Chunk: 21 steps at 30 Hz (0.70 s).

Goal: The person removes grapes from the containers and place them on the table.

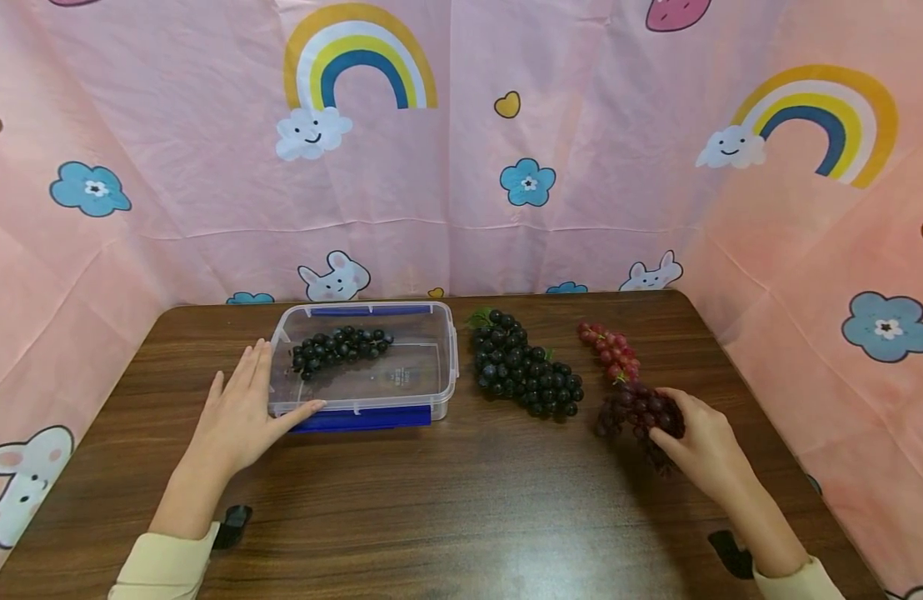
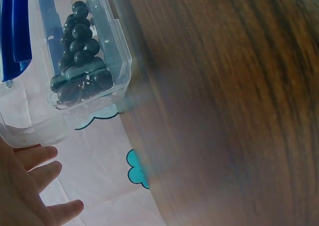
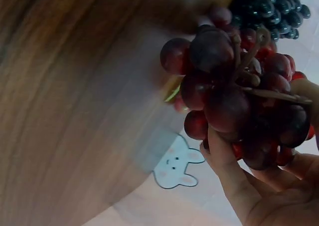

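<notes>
My right hand [image 1: 705,446] grips a bunch of dark red grapes [image 1: 637,408] at the right of the table; the right wrist view shows the fingers and thumb around the bunch [image 3: 224,101]. My left hand [image 1: 240,417] rests against the left side of a clear plastic box [image 1: 424,379] with blue clips, fingers straight and thumb on the front rim. Inside the box lies a bunch of black grapes [image 1: 337,348], also seen through its wall in the left wrist view [image 2: 79,46]. The underside of the held bunch is hidden in the head view.
Right of the box lie black grapes [image 1: 525,367] with green leaves. A smaller bunch of red grapes [image 1: 611,350] lies just beyond the held bunch. The brown wooden table [image 1: 461,508] meets a pink patterned cloth [image 1: 461,183] at the back and sides.
</notes>
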Motion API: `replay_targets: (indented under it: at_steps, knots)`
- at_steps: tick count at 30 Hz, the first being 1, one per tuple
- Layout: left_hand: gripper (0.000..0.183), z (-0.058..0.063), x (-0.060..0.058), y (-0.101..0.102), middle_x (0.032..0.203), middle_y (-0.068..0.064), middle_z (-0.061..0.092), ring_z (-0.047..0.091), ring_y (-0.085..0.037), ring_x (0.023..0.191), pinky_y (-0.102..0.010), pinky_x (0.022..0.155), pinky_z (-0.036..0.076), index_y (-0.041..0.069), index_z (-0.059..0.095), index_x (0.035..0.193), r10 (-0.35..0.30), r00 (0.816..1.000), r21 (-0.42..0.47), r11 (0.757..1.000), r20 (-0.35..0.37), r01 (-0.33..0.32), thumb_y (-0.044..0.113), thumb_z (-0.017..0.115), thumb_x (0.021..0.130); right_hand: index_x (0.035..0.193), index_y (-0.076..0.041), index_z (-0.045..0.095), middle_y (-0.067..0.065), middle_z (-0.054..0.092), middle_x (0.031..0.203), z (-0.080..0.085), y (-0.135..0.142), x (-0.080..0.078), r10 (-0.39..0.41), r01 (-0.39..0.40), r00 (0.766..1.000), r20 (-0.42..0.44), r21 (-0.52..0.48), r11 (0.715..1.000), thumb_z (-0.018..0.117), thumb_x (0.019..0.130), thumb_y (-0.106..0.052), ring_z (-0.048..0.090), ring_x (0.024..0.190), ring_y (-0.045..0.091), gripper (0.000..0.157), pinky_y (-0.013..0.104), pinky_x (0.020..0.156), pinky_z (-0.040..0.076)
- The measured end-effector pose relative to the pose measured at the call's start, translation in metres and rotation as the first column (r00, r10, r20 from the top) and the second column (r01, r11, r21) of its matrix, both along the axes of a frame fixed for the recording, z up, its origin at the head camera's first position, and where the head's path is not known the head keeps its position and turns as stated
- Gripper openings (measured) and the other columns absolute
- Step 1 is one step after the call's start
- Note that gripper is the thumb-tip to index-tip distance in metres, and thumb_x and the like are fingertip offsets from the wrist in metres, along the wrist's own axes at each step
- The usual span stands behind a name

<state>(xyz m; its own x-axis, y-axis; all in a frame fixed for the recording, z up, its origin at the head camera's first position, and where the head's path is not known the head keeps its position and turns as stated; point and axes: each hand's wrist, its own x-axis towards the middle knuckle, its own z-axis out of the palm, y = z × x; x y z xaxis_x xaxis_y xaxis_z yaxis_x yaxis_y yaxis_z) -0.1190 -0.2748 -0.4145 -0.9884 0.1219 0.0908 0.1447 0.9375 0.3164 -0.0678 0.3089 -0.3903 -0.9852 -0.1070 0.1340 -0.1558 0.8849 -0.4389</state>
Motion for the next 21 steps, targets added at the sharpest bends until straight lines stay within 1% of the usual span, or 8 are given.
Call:
replay_targets:
  at_steps: [4,5,7,9,13,15,19,21]
  knots:
    - [0.125,0.0,0.0,0.0,0.171,-0.035,0.01,0.016,-0.052,0.158,-0.078,0.121,0.004,-0.006,0.0,0.167,-0.001,1.0,-0.003,1.0,-0.005,0.001,0.075,0.061,0.093,0.14,0.015,0.053,0.043,0.063,0.126,-0.005,0.005,0.0,-0.024,0.024,1.0,0.018,0.008,1.0,0.077,0.093,-0.005,0.07,0.093,0.048,0.056,0.054,0.07,0.056]
    - [0.125,0.0,0.0,0.0,0.171,-0.035,0.01,0.016,-0.052,0.158,-0.078,0.121,0.004,-0.006,0.0,0.167,-0.001,1.0,-0.003,1.0,-0.006,0.001,0.075,0.061,0.093,0.14,0.015,0.053,0.043,0.064,0.126,-0.006,0.006,0.0,-0.029,0.029,0.999,0.023,0.011,1.0,0.076,0.093,-0.005,0.07,0.098,0.051,0.056,0.057,0.072,0.057]
    - [0.125,0.0,0.0,0.0,0.171,-0.035,0.009,0.015,-0.052,0.159,-0.079,0.121,0.005,-0.006,0.0,0.167,-0.003,1.0,-0.005,1.0,-0.005,0.003,0.075,0.061,0.093,0.14,0.015,0.053,0.043,0.064,0.125,-0.007,0.008,0.0,-0.042,0.041,0.998,0.039,0.019,0.999,0.076,0.093,-0.006,0.069,0.1,0.053,0.056,0.059,0.074,0.057]
    - [0.125,0.0,0.0,0.0,0.172,-0.035,0.009,0.014,-0.051,0.159,-0.079,0.121,0.005,-0.006,0.0,0.167,-0.003,1.0,-0.005,1.0,-0.004,0.003,0.075,0.061,0.094,0.14,0.016,0.052,0.043,0.064,0.125,-0.007,0.011,0.0,-0.052,0.051,0.996,0.065,0.027,0.998,0.076,0.094,-0.007,0.07,0.099,0.053,0.057,0.06,0.074,0.058]
    - [0.124,0.0,0.0,0.0,0.171,-0.035,0.009,0.014,-0.051,0.159,-0.079,0.121,0.006,-0.006,0.0,0.167,-0.006,1.0,-0.009,1.0,-0.006,0.006,0.075,0.06,0.094,0.142,0.018,0.049,0.044,0.063,0.124,-0.006,0.016,0.0,-0.083,0.078,0.987,0.137,0.044,0.996,0.075,0.095,-0.01,0.073,0.085,0.044,0.06,0.053,0.067,0.059]
    - [0.125,0.0,0.0,0.0,0.171,-0.035,0.009,0.015,-0.052,0.159,-0.079,0.121,0.006,-0.006,0.0,0.167,-0.006,1.0,-0.009,1.0,-0.006,0.006,0.075,0.06,0.094,0.142,0.019,0.048,0.045,0.063,0.122,-0.005,0.02,0.0,-0.097,0.088,0.981,0.167,0.055,0.995,0.075,0.096,-0.011,0.073,0.08,0.042,0.061,0.053,0.066,0.059]
    - [0.125,0.0,0.0,0.0,0.171,-0.035,0.009,0.015,-0.052,0.158,-0.079,0.121,0.006,-0.005,0.0,0.167,-0.003,1.0,-0.007,1.0,-0.002,0.003,0.075,0.061,0.093,0.141,0.021,0.048,0.045,0.064,0.119,-0.004,0.026,0.001,-0.114,0.1,0.975,0.189,0.083,0.992,0.074,0.096,-0.013,0.073,0.083,0.047,0.062,0.058,0.069,0.059]
    - [0.125,0.0,-0.001,0.0,0.172,-0.035,0.009,0.014,-0.052,0.159,-0.079,0.121,0.005,-0.004,-0.001,0.167,-0.001,1.0,-0.005,1.0,0.003,0.001,0.075,0.061,0.093,0.14,0.022,0.047,0.045,0.064,0.118,-0.004,0.029,0.001,-0.119,0.1,0.971,0.209,0.099,0.99,0.074,0.097,-0.015,0.071,0.088,0.052,0.064,0.061,0.072,0.059]
